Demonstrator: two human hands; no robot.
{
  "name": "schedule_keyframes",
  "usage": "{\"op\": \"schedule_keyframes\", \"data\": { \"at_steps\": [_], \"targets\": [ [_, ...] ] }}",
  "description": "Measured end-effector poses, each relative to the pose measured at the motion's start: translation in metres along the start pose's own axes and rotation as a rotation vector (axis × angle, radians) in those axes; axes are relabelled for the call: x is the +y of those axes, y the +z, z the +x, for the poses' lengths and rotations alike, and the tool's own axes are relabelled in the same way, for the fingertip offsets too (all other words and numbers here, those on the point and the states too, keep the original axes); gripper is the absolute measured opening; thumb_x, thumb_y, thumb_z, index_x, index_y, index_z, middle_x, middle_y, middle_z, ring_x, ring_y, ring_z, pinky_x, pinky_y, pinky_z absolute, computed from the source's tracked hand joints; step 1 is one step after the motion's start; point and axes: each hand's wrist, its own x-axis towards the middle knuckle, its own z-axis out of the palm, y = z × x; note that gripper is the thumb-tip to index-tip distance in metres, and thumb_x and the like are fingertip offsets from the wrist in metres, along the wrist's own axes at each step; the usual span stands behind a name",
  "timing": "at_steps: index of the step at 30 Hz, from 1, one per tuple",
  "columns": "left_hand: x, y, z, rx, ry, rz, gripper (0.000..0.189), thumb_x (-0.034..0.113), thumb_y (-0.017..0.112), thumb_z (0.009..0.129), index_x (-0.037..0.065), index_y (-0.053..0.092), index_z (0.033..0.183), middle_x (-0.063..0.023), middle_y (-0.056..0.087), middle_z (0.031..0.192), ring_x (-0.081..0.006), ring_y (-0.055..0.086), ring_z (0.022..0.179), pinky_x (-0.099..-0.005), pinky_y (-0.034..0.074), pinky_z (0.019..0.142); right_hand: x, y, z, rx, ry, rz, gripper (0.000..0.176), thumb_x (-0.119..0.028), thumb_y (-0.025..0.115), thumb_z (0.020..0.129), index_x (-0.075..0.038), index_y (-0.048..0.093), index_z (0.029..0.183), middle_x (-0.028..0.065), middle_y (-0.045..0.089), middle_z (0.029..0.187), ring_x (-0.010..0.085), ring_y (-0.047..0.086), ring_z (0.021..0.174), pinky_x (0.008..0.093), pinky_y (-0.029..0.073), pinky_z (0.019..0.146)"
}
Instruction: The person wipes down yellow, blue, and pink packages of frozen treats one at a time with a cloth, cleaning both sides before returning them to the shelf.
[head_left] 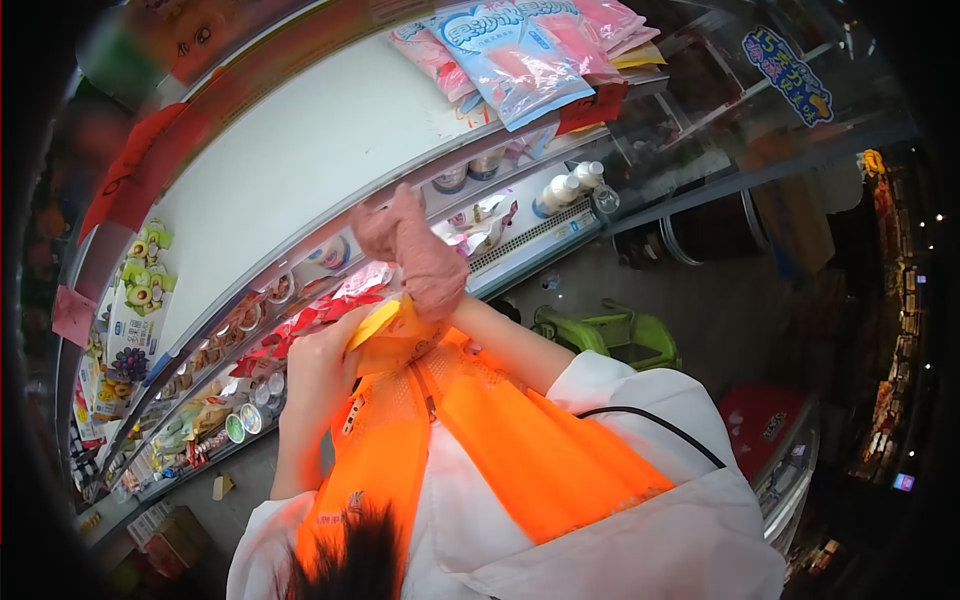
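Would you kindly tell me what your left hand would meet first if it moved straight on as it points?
The left hand would likely meet the yellow item right beside it, then perhaps the pink cloth; depth is unclear.

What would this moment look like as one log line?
left hand: holding yellow item | right hand: hidden near pink cloth | ahead: blue-and-white bag on shelf

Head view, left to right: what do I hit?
Avocado-print packs → left hand → pink cloth-like item → green plastic item → blue sticker with yellow lettering. The yellow item is left out: it overlaps the pink one sideways.
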Motion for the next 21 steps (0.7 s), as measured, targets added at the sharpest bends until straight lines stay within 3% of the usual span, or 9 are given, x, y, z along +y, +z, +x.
{"op": "schedule_keyframes", "data": {
  "at_steps": [4, 7, 13, 17, 20, 21],
  "targets": [
    [-0.006, 0.025, 0.009, -0.026, -0.088, -0.035, 0.03, 0.003, 0.059, 0.067, 0.007, 0.058, 0.097, -0.0168, 0.056, 0.068, -0.0331, 0.055, 0.061, -0.0384, 0.042, 0.054, -0.024, -0.017, -0.011, -0.175, -0.11, 0.102, 0.042, -0.022, 0.061, 0.063, -0.001, 0.045, 0.096, 0.0102, 0.05, 0.09, 0.0213, 0.053, 0.081, 0.0304, 0.042, 0.075],
    [-0.003, 0.033, 0.013, -0.009, -0.058, -0.032, 0.028, 0.002, 0.056, 0.068, 0.007, 0.057, 0.095, -0.0174, 0.055, 0.066, -0.0341, 0.054, 0.059, -0.0396, 0.042, 0.052, -0.028, -0.019, -0.016, -0.207, -0.07, 0.064, 0.043, -0.022, 0.062, 0.062, 0.0, 0.045, 0.095, 0.0103, 0.05, 0.089, 0.0213, 0.053, 0.08, 0.0304, 0.042, 0.075],
    [0.011, 0.05, 0.013, -0.02, 0.058, 0.1, 0.024, 0.001, 0.053, 0.067, 0.007, 0.058, 0.09, -0.0165, 0.053, 0.063, -0.034, 0.054, 0.059, -0.0405, 0.041, 0.051, -0.024, 0.003, -0.009, -0.091, 0.545, -0.42, 0.059, -0.034, 0.069, 0.052, 0.004, 0.046, 0.091, 0.0195, 0.048, 0.092, 0.0242, 0.055, 0.082, 0.0305, 0.045, 0.074],
    [0.016, 0.056, 0.015, -0.031, 0.073, 0.138, 0.024, 0.0, 0.052, 0.067, 0.007, 0.059, 0.089, -0.017, 0.053, 0.062, -0.0333, 0.054, 0.059, -0.0404, 0.041, 0.051, -0.014, -0.01, 0.002, -0.024, 0.676, -0.55, 0.058, -0.03, 0.069, 0.049, 0.004, 0.048, 0.091, 0.0157, 0.052, 0.085, 0.0246, 0.056, 0.079, 0.0312, 0.044, 0.068],
    [0.003, 0.054, 0.008, 0.022, 0.135, 0.173, 0.023, 0.001, 0.051, 0.07, 0.005, 0.059, 0.092, -0.0177, 0.053, 0.062, -0.0325, 0.054, 0.057, -0.0374, 0.041, 0.049, 0.029, -0.02, -0.002, 0.193, 0.721, -0.544, 0.05, -0.029, 0.069, 0.051, 0.002, 0.05, 0.086, 0.0132, 0.053, 0.082, 0.0241, 0.056, 0.076, 0.031, 0.045, 0.066],
    [-0.006, 0.052, 0.007, 0.042, 0.06, 0.137, 0.023, 0.001, 0.051, 0.071, 0.005, 0.058, 0.093, -0.0166, 0.054, 0.063, -0.0318, 0.055, 0.057, -0.0368, 0.042, 0.05, 0.048, -0.028, -0.008, 0.279, 0.722, -0.488, 0.048, -0.028, 0.069, 0.051, 0.001, 0.051, 0.084, 0.0123, 0.053, 0.081, 0.0239, 0.056, 0.076, 0.0309, 0.045, 0.066]
  ]
}}
